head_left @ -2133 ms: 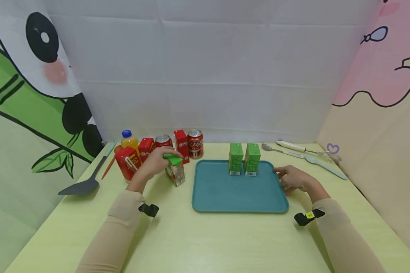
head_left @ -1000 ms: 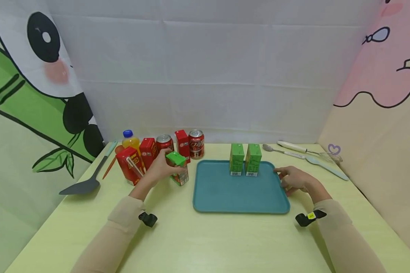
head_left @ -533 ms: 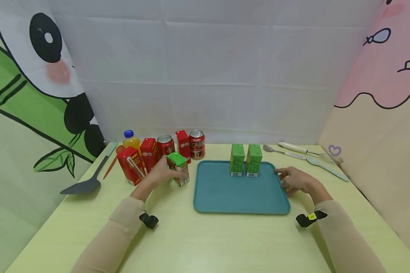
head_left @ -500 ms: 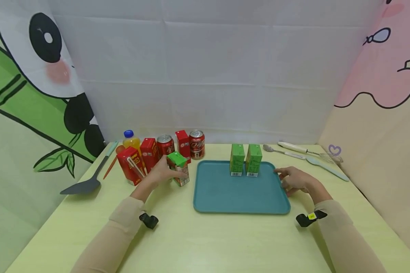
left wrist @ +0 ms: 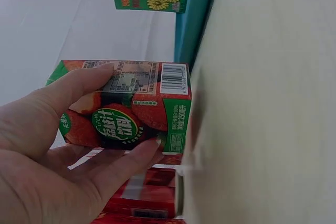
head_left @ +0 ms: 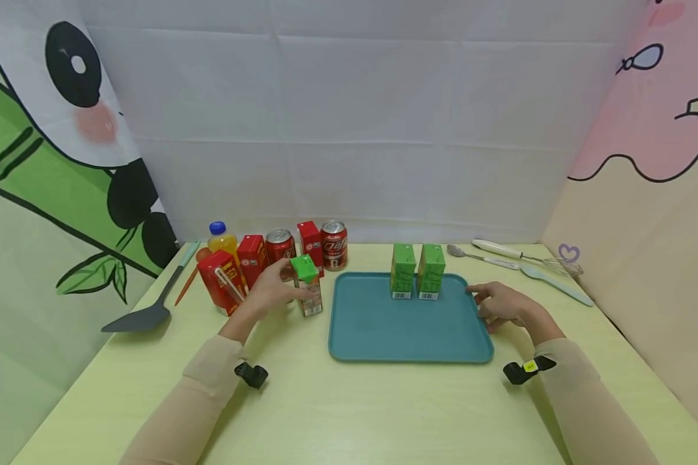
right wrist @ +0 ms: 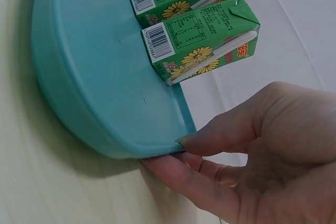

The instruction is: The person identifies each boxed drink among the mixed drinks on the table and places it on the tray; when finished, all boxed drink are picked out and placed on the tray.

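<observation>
My left hand [head_left: 270, 290] grips a lychee juice box [left wrist: 126, 119] with the thumb on one face and the fingers on another. The box has a green top and stands upright on the table, just left of the teal tray [head_left: 407, 336]. At the tray's right edge, my right hand [head_left: 503, 305] pinches the rim, thumb inside and fingers underneath, as the right wrist view shows. Two green drink cartons, a left one [head_left: 402, 272] and a right one [head_left: 430, 272], stand side by side at the back of the tray. Yellow flowers and a straw show on the right one.
Behind the left hand stand red cartons [head_left: 221, 281], two cola cans, one [head_left: 334, 247] at the right end, and a juice bottle [head_left: 223, 242]. A grey turner [head_left: 142, 318] lies far left. A spoon [head_left: 483, 259], whisk [head_left: 529, 256] and pale green-blue utensil [head_left: 555, 285] lie right.
My left hand has shifted from the juice box's top to its side. The box has turned and moved slightly right towards the tray. My right hand stays on the rim.
</observation>
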A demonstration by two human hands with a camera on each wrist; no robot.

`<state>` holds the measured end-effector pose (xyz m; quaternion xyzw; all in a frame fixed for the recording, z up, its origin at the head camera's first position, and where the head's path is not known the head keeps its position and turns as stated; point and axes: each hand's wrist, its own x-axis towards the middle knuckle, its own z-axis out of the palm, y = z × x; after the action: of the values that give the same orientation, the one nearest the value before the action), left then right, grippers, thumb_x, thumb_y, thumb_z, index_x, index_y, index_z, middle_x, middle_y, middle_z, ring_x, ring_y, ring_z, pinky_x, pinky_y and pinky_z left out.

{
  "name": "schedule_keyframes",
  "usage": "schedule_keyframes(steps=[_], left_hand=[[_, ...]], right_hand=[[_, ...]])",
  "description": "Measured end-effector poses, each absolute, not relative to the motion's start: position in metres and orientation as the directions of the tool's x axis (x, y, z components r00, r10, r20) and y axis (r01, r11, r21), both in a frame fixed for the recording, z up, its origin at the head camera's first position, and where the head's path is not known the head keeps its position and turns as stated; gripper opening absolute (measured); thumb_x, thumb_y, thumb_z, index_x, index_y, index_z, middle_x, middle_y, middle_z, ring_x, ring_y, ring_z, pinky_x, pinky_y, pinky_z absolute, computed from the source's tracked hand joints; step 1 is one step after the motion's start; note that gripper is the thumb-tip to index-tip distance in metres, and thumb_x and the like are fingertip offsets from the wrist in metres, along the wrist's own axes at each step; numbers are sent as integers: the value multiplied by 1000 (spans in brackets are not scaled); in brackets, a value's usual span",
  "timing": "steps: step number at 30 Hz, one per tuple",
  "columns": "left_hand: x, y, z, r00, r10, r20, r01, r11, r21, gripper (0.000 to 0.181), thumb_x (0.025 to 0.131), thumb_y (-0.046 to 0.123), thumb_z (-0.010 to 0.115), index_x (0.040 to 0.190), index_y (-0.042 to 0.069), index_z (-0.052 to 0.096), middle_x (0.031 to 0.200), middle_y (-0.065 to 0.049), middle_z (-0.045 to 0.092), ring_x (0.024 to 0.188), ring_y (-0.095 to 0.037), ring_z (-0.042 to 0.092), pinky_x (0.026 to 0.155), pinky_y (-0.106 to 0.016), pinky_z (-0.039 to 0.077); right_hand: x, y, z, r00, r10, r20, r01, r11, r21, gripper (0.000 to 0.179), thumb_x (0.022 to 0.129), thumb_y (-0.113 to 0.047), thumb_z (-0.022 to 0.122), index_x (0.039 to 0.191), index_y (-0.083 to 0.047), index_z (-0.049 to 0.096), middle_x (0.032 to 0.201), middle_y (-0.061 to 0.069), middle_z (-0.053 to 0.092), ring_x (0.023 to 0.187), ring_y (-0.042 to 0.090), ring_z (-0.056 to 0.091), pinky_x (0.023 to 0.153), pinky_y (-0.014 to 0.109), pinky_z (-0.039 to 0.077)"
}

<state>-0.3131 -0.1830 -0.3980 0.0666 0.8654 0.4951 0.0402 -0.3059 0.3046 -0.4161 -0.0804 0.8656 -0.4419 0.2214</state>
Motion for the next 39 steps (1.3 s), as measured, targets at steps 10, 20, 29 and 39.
schedule_keyframes(steps=[10,20,29,39], left_hand=[[-312,-173,-382,-960,274,50,170,435,884,75,82,16,84,144,9,41,132,-18,55,117,-35,55,88,-42,56],[-323,-132,-381,-945,325,25,148,359,922,78,81,13,85,147,8,44,129,-17,57,110,-32,59,81,-39,59],[-346,-97,-388,-939,343,20,146,347,926,83,80,10,85,151,12,43,139,-16,54,120,-30,55,78,-37,59],[-353,-76,-407,-934,356,-38,91,338,937,92,82,11,84,157,13,31,154,-15,40,127,-31,53,84,-41,58]], right_hand=[[-306,300,-414,-890,-325,-320,66,603,-795,73,85,10,51,154,7,26,141,36,36,83,25,57,64,43,59],[-306,300,-418,-898,-310,-312,61,615,-786,73,84,11,51,153,7,29,141,37,37,89,26,61,65,43,60],[-309,303,-411,-900,-297,-320,70,625,-777,74,83,10,51,154,5,29,143,36,36,94,28,60,66,43,60],[-308,305,-415,-900,-301,-316,70,615,-785,75,83,11,51,154,5,29,143,36,36,90,27,60,65,43,60]])
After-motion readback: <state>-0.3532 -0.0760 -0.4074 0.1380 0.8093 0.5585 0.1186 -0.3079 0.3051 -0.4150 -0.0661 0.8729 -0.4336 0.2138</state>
